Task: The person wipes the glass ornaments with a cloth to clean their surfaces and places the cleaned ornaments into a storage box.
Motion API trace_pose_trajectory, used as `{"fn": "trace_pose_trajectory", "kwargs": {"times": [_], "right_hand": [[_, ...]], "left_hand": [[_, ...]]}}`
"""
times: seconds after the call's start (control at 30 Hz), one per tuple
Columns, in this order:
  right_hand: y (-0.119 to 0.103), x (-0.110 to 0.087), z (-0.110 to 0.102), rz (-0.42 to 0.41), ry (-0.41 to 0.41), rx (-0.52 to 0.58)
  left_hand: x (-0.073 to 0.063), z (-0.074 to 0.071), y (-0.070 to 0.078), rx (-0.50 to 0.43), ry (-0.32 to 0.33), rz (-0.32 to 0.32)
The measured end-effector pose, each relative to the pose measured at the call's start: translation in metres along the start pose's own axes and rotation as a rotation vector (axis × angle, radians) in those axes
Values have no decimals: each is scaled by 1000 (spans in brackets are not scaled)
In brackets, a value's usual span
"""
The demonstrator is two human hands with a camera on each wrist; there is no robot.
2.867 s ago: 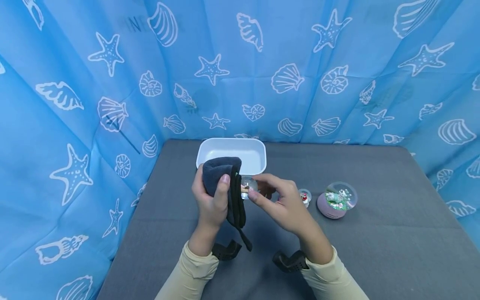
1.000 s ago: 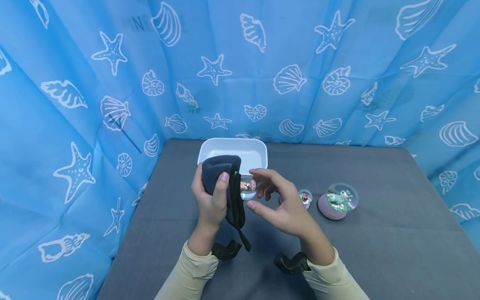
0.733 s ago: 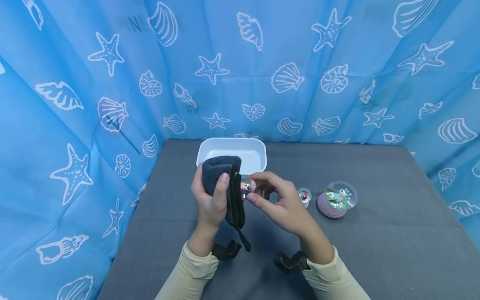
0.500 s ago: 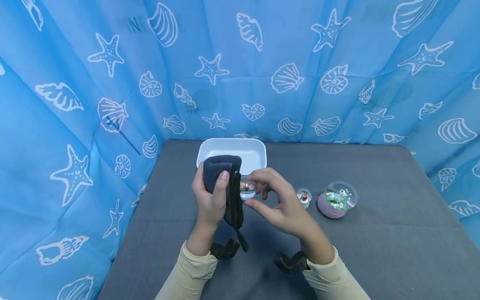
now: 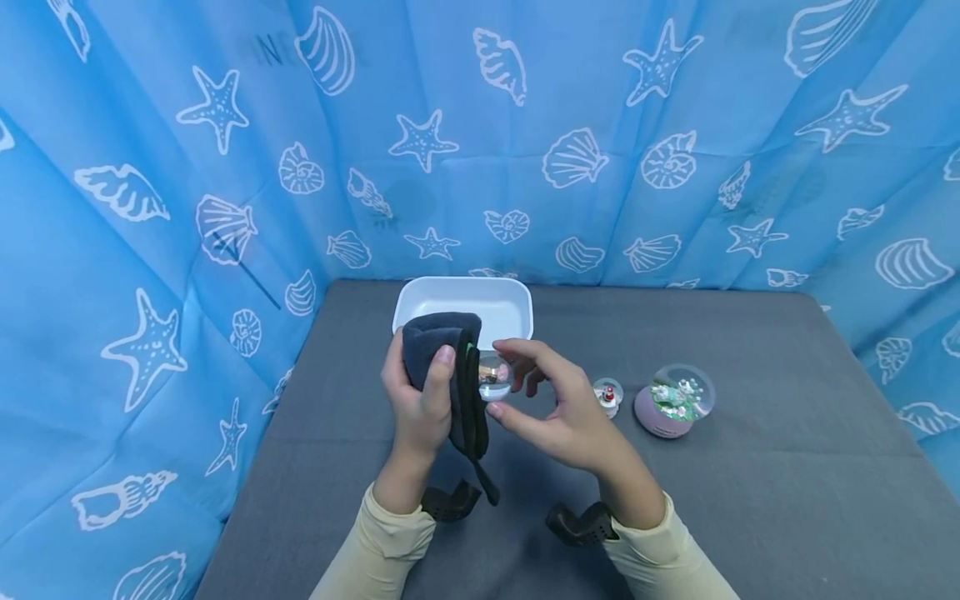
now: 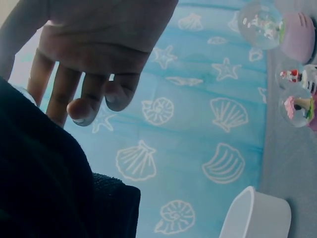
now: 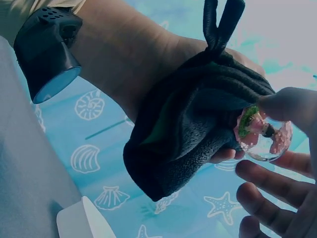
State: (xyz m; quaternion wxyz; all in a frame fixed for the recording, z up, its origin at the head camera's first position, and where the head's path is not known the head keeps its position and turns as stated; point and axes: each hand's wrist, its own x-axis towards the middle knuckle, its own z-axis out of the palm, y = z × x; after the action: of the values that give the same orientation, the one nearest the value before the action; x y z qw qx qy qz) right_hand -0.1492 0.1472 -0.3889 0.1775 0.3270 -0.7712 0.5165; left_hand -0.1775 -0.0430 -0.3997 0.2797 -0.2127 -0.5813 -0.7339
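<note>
My left hand [image 5: 420,400] grips a folded dark grey cloth [image 5: 442,342] with black edging and a hanging loop. A small snow globe [image 5: 493,375] pokes out of its right side, its base hidden in the folds. Thumb and index finger of my right hand [image 5: 555,400] are bent round the clear dome, at its near and far sides. Pink and green figures show through the dome in the right wrist view, where the thumb overlaps it and the other fingers fan out below. In the left wrist view the cloth [image 6: 44,173] covers the lower left.
Behind the cloth stands a white plastic tub [image 5: 510,312]. To the right are a small globe with a red figure [image 5: 608,396] and a larger globe on a lilac base [image 5: 675,400]. Another small globe with a pink figure [image 6: 297,108] shows in the left wrist view.
The little globe has turned within the cloth, showing different sides of its figures. My right fingers have shifted on and off the dome; the left hand has stayed almost still.
</note>
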Motion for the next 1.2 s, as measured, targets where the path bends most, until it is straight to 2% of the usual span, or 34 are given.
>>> {"fn": "trace_pose_trajectory", "kwargs": {"times": [0.13,0.43,1.2], "right_hand": [[0,0,1,9,-19,4],[-3,0,1,21,-7,-4],[-4,1,-3,11,17,-3]], "left_hand": [[0,1,2,-14,4,8],[0,1,3,7,-11,21],[0,2,1,-8,-19,14]]}}
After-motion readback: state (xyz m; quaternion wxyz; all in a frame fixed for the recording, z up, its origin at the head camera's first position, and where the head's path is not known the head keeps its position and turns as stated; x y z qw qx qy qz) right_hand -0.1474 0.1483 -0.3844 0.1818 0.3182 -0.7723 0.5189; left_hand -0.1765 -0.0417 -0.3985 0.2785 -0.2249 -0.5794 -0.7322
